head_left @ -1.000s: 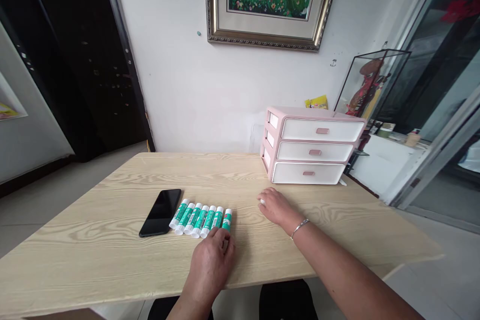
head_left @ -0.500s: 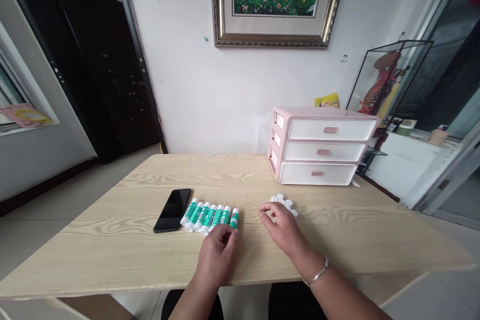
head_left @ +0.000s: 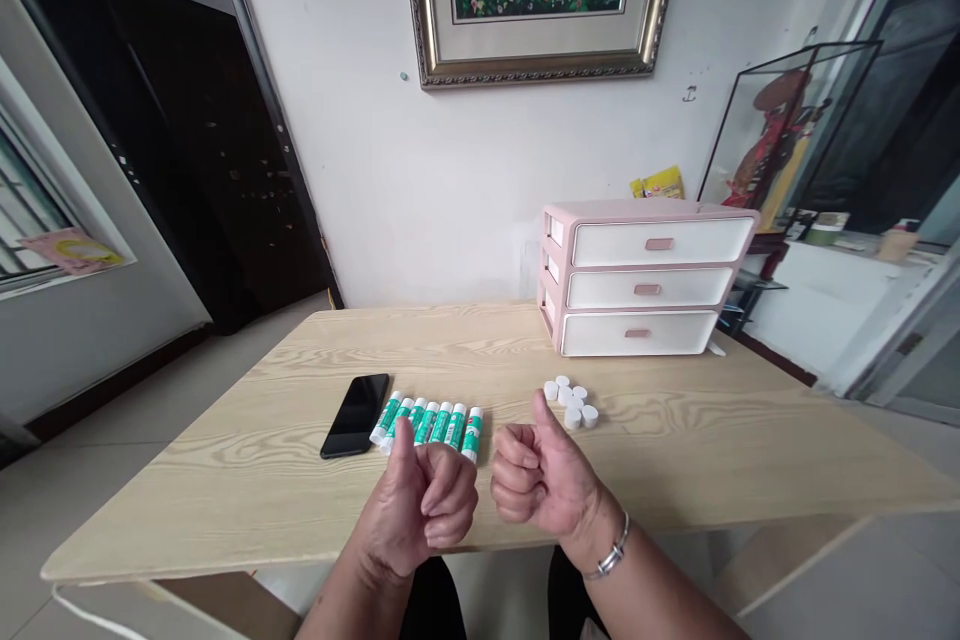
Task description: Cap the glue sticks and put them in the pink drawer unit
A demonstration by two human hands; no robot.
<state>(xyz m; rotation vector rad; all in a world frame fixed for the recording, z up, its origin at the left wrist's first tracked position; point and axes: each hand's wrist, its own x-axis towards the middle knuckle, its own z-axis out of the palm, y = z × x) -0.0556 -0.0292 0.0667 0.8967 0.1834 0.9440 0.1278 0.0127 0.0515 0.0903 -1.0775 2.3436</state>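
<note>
My left hand (head_left: 424, 505) and my right hand (head_left: 536, 480) are raised side by side above the near edge of the wooden table (head_left: 675, 460). Both are closed in fists with the thumbs pointing up, and nothing is in them. Just beyond my left hand, several green-and-white glue sticks (head_left: 435, 423) lie in a row. A black phone (head_left: 355, 415) lies flat to their left. A small cluster of white caps (head_left: 571, 400) sits beyond my right hand. A metal bracelet is on my right wrist.
A pink-and-white three-drawer organiser (head_left: 645, 280) stands at the back right of the table, all drawers closed. A framed picture (head_left: 536, 0) hangs on the wall behind. A glass display case (head_left: 780, 135) stands at the right, a dark doorway at the left.
Both hands have lifted off the table and curled into thumbs-up fists. The right hand drew back from the white caps, which now show. The view has shifted slightly.
</note>
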